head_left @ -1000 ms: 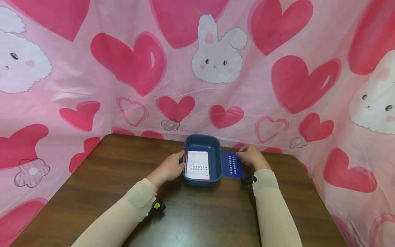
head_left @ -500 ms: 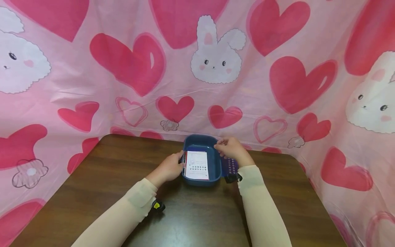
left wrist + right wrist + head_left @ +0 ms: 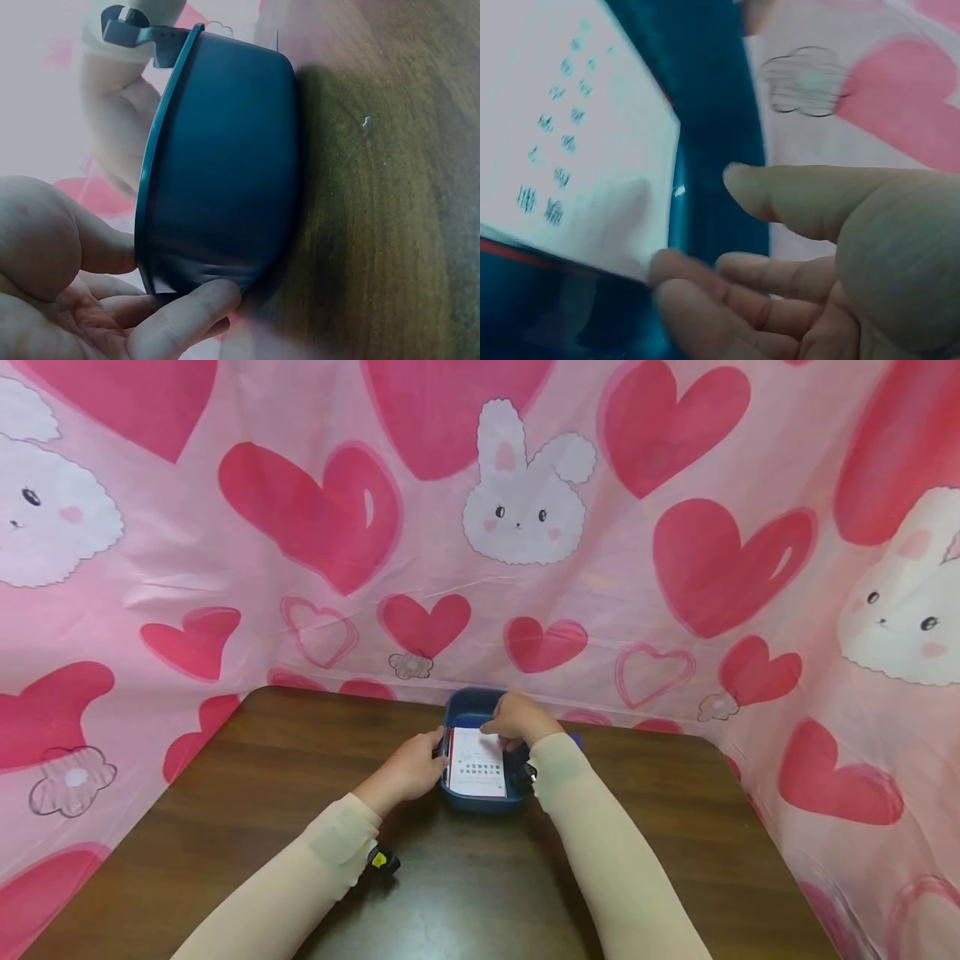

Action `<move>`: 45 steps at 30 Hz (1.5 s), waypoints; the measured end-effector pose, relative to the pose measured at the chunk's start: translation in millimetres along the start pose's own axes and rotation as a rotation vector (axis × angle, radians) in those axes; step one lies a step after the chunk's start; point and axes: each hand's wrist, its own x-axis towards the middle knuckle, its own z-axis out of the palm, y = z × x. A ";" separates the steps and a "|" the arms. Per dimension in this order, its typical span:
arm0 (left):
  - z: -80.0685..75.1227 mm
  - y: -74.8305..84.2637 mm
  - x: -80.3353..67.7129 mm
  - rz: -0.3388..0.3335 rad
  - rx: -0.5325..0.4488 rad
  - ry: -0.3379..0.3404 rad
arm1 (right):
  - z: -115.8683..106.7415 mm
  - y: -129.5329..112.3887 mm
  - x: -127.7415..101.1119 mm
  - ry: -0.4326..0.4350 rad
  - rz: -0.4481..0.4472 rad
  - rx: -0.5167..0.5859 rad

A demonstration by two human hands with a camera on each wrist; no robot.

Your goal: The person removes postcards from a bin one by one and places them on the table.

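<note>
The white printed paper (image 3: 476, 768) lies face up in the blue bin (image 3: 483, 805), between the two hands; it looks light, thin and bendable, with a smooth face that may slip, so its free edge or the corner by the right hand (image 3: 523, 718) seems the best hold. That hand has its thumb spread from loosely bent fingers at this corner; contact is unclear. The left hand (image 3: 405, 767) pinches the rim of the bin, probably light, stiff plastic. The paper's long axis points away from the person, its red edge facing the left hand.
</note>
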 end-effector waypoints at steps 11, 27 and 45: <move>1.1 -1.1 2.3 -0.006 -0.001 0.004 | 14.0 -8.5 -0.3 0.014 0.063 -0.129; 0.4 1.0 0.4 -0.010 -0.006 0.004 | 17.8 -6.6 3.9 0.072 0.069 -0.191; 1.9 1.0 2.6 -0.018 -0.004 0.004 | -31.5 48.4 -12.2 0.129 -0.089 0.349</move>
